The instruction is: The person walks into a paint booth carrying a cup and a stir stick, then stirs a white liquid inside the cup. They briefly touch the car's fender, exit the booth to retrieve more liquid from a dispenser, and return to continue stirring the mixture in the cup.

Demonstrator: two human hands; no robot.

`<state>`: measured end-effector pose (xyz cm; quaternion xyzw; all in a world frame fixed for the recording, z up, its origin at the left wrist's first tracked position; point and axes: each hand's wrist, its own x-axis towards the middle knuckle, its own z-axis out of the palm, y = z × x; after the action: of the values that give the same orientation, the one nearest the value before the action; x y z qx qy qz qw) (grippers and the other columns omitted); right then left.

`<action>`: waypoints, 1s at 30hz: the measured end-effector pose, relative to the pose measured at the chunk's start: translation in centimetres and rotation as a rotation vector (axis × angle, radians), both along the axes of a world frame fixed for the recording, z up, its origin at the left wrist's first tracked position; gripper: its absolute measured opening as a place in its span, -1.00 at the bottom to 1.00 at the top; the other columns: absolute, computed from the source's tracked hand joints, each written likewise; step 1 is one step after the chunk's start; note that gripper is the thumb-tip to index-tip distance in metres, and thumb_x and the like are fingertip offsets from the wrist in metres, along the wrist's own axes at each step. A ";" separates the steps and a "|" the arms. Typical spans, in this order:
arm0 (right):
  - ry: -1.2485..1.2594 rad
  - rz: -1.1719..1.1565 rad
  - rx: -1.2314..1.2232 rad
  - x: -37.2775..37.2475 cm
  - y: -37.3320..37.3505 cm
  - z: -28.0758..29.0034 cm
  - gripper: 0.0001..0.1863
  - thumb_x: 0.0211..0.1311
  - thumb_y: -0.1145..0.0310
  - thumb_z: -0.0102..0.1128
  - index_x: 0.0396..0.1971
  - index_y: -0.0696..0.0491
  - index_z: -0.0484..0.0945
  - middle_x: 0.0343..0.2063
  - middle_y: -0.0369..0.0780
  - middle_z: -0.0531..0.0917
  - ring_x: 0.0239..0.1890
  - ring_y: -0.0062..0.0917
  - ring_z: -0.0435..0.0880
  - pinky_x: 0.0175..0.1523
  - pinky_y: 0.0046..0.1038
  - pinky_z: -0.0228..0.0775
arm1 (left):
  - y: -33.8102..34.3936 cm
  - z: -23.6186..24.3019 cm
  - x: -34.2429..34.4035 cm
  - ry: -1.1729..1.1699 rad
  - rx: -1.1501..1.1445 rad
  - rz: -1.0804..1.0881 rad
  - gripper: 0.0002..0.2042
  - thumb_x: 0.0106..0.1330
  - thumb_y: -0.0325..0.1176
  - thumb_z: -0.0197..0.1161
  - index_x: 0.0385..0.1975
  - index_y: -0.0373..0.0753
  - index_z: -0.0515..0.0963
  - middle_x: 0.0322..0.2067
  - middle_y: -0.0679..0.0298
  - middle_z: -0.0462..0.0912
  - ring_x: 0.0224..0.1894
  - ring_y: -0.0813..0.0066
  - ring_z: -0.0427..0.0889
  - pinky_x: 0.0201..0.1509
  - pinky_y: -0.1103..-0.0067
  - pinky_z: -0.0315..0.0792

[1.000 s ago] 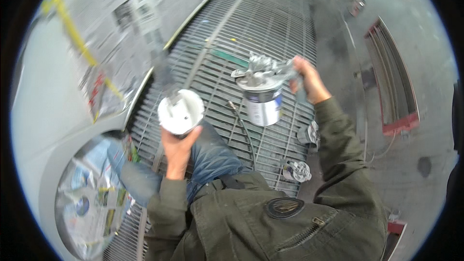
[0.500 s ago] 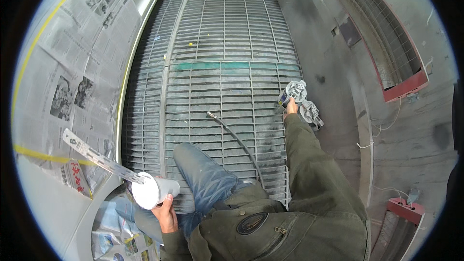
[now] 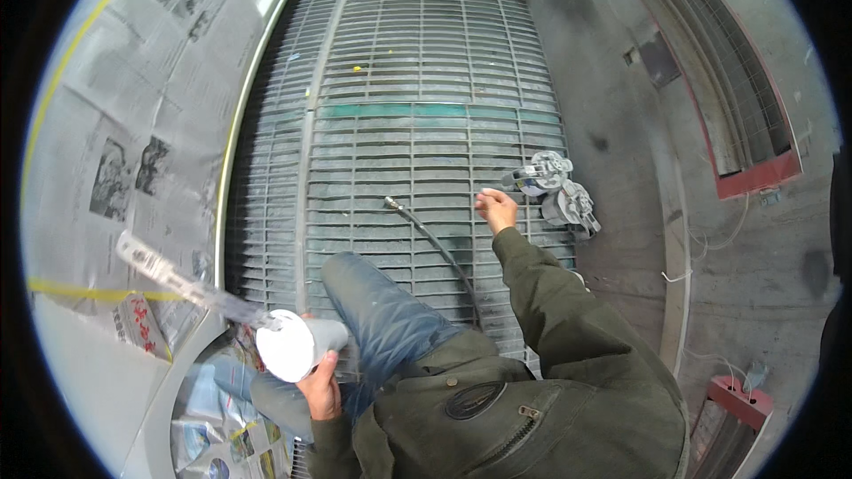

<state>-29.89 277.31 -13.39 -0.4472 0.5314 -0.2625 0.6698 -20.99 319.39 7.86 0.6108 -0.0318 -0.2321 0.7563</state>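
My left hand (image 3: pixel 321 386) is wrapped round a cup (image 3: pixel 331 335) tilted to the left, its mouth showing white. A clear flat mixing stick (image 3: pixel 191 286) leans out of it to the upper left. On the grating at the right stand two cans with grey mixing lids: a nearer can (image 3: pixel 571 209) and, just behind it, a farther can (image 3: pixel 543 172). My right hand (image 3: pixel 497 209) is beside them on their left, apart from both, fingers loosely curled with nothing visible in them.
A dark hose (image 3: pixel 437 247) with a metal end lies on the floor grating (image 3: pixel 390 151) ahead of my knee. Along the left runs a vehicle's side covered with newspaper (image 3: pixel 146 124) and yellow tape. To the right rises a grey wall (image 3: pixel 612 115) with red-framed openings (image 3: pixel 754 176).
My right hand has let go of the farther can and moved left, away from it. The cup in my left hand has shifted slightly right.
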 end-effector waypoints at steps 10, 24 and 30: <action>-0.362 1.615 -0.560 14.7 15.6 37.0 -0.23 0.23 0.25 0.44 0.37 0.14 0.29 0.17 -0.15 0.57 -0.28 -0.65 0.61 -0.30 -0.57 0.47 | 0.4 0.2 1.7 -0.094 0.072 -0.097 -0.13 -0.09 -0.47 0.67 0.31 -0.28 0.34 0.20 0.23 0.51 0.24 0.44 0.49 0.34 0.45 0.37; -0.520 2.110 -1.058 14.5 28.8 40.9 -0.68 0.23 0.50 0.37 0.00 0.04 0.70 -0.33 -0.11 0.74 -0.46 -0.34 0.73 -0.31 -0.43 0.55 | 6.7 -0.6 0.2 -0.188 -0.016 0.227 -0.11 -0.09 -0.55 0.59 0.34 -0.26 0.29 0.21 0.25 0.48 0.31 0.42 0.41 0.41 0.44 0.28; -0.616 2.050 -1.267 14.6 31.0 41.3 -0.61 0.20 0.51 0.39 0.05 -0.02 0.69 -0.49 -0.16 0.66 -0.56 -0.43 0.61 -0.43 -0.40 0.44 | 8.6 0.3 0.4 -0.258 -0.023 0.330 -0.17 -0.09 -0.56 0.57 0.29 -0.27 0.33 0.17 0.20 0.50 0.25 0.41 0.47 0.36 0.46 0.33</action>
<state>-15.34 308.33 27.91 -0.8200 -0.4619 0.0772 0.3290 -20.61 327.94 8.16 0.6237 -0.0304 -0.0247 0.7807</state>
